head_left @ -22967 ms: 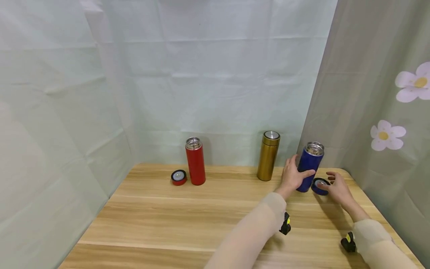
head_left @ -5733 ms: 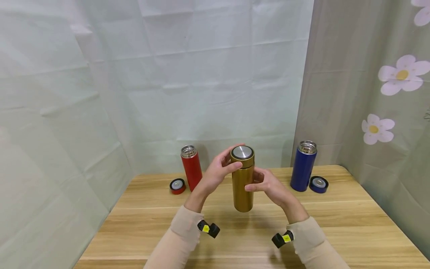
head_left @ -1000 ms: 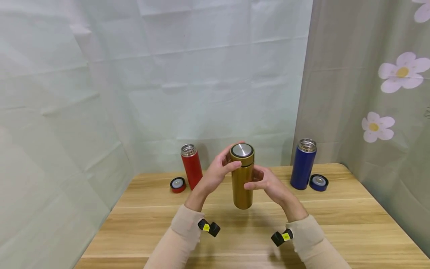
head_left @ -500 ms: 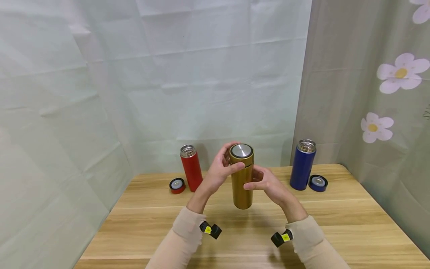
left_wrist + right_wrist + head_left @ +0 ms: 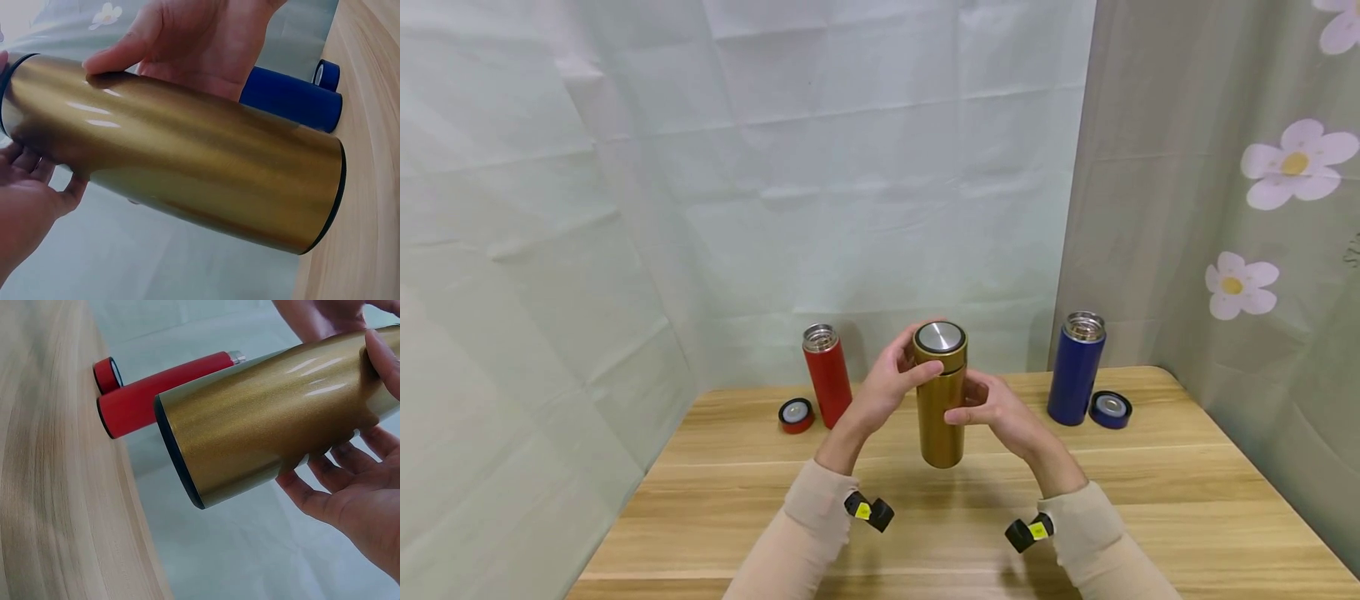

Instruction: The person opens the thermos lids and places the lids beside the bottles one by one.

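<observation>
A gold thermos bottle [image 5: 942,425] is held upright above the table, its lid [image 5: 942,338] with a silver top on it. Fingers and thumb of my left hand [image 5: 886,385] curl round the lid. Lower down, my right hand [image 5: 1003,415] grips the body from the right, thumb in front. The right wrist view shows the thermos's dark-rimmed base [image 5: 178,453] off the tabletop. Some fingers of both hands are hidden behind the bottle in the head view.
An uncapped red thermos [image 5: 829,379] stands at the back left, its upturned lid [image 5: 796,414] beside it. At the back right is an uncapped blue thermos [image 5: 1077,375] with its lid [image 5: 1111,410] upturned. Behind the wooden table [image 5: 760,500] hangs a pale curtain [image 5: 887,167].
Twenty-three seconds ago the gold thermos stood at the back and my hands were at the blue one. Now both hold the gold one; over the last second my left hand turned slightly and back.
</observation>
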The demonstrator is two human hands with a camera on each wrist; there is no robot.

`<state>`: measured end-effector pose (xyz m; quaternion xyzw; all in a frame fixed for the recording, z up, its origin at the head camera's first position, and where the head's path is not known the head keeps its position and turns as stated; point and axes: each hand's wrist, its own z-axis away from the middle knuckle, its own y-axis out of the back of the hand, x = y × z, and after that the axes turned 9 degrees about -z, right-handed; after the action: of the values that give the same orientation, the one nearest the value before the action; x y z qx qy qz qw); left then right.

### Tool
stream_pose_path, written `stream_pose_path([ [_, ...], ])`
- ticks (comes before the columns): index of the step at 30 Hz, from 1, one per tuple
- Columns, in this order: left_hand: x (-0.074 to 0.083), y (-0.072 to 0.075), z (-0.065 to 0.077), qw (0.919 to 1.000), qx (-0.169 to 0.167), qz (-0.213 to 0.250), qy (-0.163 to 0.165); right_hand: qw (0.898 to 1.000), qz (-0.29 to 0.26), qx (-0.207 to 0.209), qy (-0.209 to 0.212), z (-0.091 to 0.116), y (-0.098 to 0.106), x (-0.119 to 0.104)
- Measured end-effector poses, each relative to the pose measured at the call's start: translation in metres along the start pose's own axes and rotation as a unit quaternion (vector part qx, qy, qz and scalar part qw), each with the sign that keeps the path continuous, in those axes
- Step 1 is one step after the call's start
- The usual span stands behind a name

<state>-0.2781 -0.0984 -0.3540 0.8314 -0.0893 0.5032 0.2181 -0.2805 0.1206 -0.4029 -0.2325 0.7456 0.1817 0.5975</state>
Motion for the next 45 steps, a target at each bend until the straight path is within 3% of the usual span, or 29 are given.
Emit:
stream_pose_path([
  [7, 0.0013, -0.0035, -0.0006, 0.9994, 0.028, 0.014, -0.017, 1.0, 0.002, 0.0, -0.003, -0.0005, 0.0001, 0.0007],
  [14, -0.0009, 0.0031, -0.0002, 0.9993, -0.017, 0.001, -0.035, 1.0, -0.001, -0.005, 0.003, -0.0009, 0.0004, 0.0011],
  [18, -0.0023, 0.005, 0.0, 0.999, -0.025, -0.001, -0.036, 1.0, -0.003, -0.006, 0.004, -0.0003, 0.0001, 0.0009],
  [24, -0.0017, 0.0002, 0.0008, 0.9995, 0.02, 0.008, -0.021, 1.0, -0.006, -0.004, -0.001, 0.0006, -0.0002, 0.0014],
  [30, -0.0005, -0.0028, -0.0001, 0.9981, 0.054, 0.008, -0.03, 1.0, 0.0, -0.004, 0.003, -0.0012, -0.0002, 0.0018],
  [40, -0.0027, 0.0045, -0.0004, 0.9991, -0.013, -0.007, -0.039, 1.0, -0.01, -0.007, 0.008, -0.0018, -0.0005, 0.0009],
  [45, -0.0022, 0.003, -0.0004, 0.9995, -0.011, -0.006, -0.028, 1.0, -0.007, -0.005, 0.008, -0.0016, -0.0002, 0.0015],
])
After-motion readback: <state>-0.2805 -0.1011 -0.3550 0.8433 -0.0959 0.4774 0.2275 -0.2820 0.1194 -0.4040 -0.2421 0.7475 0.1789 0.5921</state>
